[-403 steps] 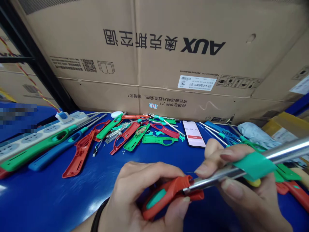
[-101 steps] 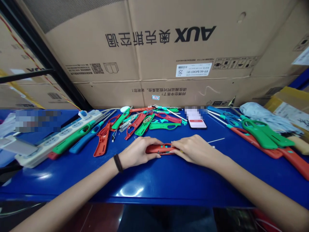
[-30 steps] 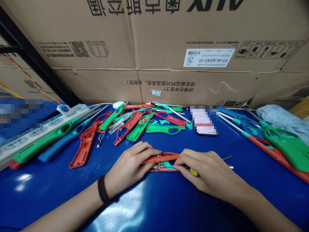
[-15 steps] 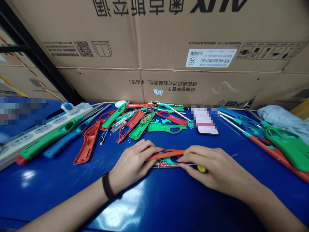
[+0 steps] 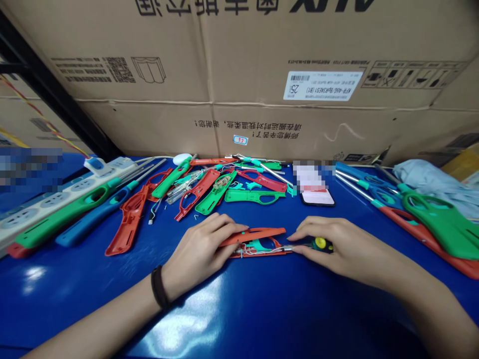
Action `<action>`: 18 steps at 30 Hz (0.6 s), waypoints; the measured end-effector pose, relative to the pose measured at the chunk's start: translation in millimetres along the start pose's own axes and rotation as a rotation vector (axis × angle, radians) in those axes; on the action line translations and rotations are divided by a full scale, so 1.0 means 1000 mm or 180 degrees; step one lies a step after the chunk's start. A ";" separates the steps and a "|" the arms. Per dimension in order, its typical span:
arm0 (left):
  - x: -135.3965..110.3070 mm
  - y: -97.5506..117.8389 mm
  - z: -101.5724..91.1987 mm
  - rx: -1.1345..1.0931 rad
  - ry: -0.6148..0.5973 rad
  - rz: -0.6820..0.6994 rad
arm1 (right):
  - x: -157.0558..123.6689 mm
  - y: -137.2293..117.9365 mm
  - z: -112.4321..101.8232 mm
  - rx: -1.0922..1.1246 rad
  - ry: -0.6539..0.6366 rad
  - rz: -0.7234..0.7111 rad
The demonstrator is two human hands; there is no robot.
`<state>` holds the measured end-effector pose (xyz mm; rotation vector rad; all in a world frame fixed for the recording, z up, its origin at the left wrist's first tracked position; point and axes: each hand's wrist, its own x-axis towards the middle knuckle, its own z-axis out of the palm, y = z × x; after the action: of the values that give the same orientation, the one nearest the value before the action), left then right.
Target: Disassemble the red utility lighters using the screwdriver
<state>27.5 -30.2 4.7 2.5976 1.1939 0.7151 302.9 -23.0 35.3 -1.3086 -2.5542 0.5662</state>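
An orange lighter casing of the long-nosed kind lies parted at the front middle, its upper half tilted over the lower one. Between the halves show a turquoise trigger, white wires and a metal tube end. My left hand is closed around the casing's left end, thumb below and fingers on top. At the right end, my right hand has its thumb at the metal tube and its forefinger raised apart. A screwdriver with a yellow and dark green handle is tucked in that hand; its tip cannot be made out.
Loose red and green casing halves and small parts are heaped behind my hands. A power strip with whole lighters beside it is at left. A phone, more lighters and a cardboard box stand beyond.
My right fingers have come off the upper casing half and shifted right to the tube end. More of the screwdriver handle shows. My left hand keeps its hold; the view has shifted slightly.
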 end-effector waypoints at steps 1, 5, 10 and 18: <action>0.000 0.000 0.000 0.0003 -0.0012 0.0000 | 0.000 0.000 0.000 0.0024 -0.0043 0.0001; 0.000 0.000 -0.001 0.0019 -0.0026 0.0001 | 0.001 0.000 -0.002 0.0058 -0.0129 0.0008; 0.001 0.000 -0.001 0.0012 -0.0022 0.0021 | 0.002 -0.003 -0.004 0.0035 -0.0054 0.0139; 0.002 -0.002 0.000 0.0037 -0.0051 0.0049 | 0.002 -0.001 -0.001 -0.0015 0.0027 -0.0102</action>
<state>27.3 -27.9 4.3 2.6197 1.1782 0.6912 301.3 -21.6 37.1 -1.2664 -2.5662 0.5478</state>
